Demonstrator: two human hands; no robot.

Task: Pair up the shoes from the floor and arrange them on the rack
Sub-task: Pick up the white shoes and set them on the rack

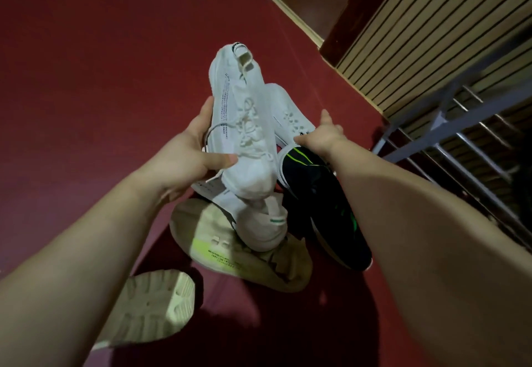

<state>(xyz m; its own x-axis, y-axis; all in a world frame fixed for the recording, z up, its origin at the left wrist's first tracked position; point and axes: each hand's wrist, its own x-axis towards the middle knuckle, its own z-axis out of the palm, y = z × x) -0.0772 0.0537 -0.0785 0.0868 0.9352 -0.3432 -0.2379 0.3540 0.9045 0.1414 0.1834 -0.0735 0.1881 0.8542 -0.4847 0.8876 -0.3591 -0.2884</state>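
Closest to the head camera, the left forearm [72, 251] enters from 7 o'clock and the right forearm [431, 222] from 5 o'clock. Both stretch toward a heap of shoes on the red floor [86, 50]. Under the left forearm, at 7 o'clock, an upturned cream sole [152, 303] shows its tread.

At centre the left grip [187, 150], a bare hand, holds a white knit sneaker [241, 125] raised above the heap. The thumb lies across the laces and the toe points to 12 o'clock. Just beside it, toward 2 o'clock, lies a second white sneaker [290, 113], apparently its mate. The right grip [322, 136] rests on that shoe's near end with the thumb raised; I cannot tell whether its fingers have closed round it.

Toward 6 o'clock, a black shoe with green stripes [322, 199] lies beneath the right wrist. A white high-top with a green band [264, 222] leans on a cream shoe with a neon-yellow patch [230, 251].

At 3 o'clock a grey metal rack [460, 142] stands against a slatted wall [431, 35], and no shoe shows on the bars in view. The task looks barely begun: one pair is being gathered, nothing is placed, and the other shoes remain unmatched.

Rows of small dark print run along the held sneaker's side and across the neon patch, too small to read. No brand is legible.
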